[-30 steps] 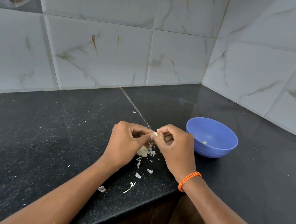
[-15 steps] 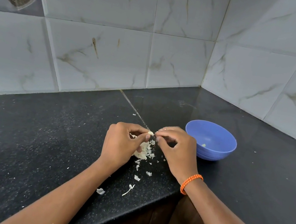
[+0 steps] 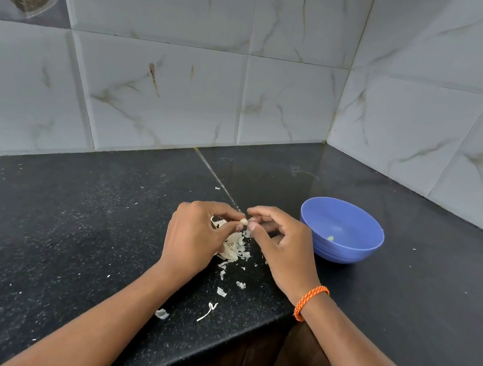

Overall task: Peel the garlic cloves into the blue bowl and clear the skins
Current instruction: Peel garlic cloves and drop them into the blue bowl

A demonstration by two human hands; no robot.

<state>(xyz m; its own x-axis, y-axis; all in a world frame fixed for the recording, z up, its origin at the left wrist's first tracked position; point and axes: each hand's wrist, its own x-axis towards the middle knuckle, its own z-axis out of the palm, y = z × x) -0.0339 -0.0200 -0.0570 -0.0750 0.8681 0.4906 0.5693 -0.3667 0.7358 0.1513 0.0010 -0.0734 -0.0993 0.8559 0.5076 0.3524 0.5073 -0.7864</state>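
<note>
Left hand (image 3: 194, 235) pinches one garlic clove (image 3: 244, 221); one blue bowl (image 3: 341, 230) nearby.

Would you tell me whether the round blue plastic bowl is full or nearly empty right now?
Nearly empty: the round blue plastic bowl stands upright on the black countertop, with only one small pale piece inside.

Both hands meet over the black worktop (image 3: 69, 235). The left hand (image 3: 194, 238) pinches a small garlic clove (image 3: 244, 221), and the right hand (image 3: 284, 245) picks at it with curled fingers (image 3: 254, 226). Papery skins (image 3: 234, 246) lie below them. The blue bowl (image 3: 349, 249) sits just beside the right hand, one peeled bit inside.
</note>
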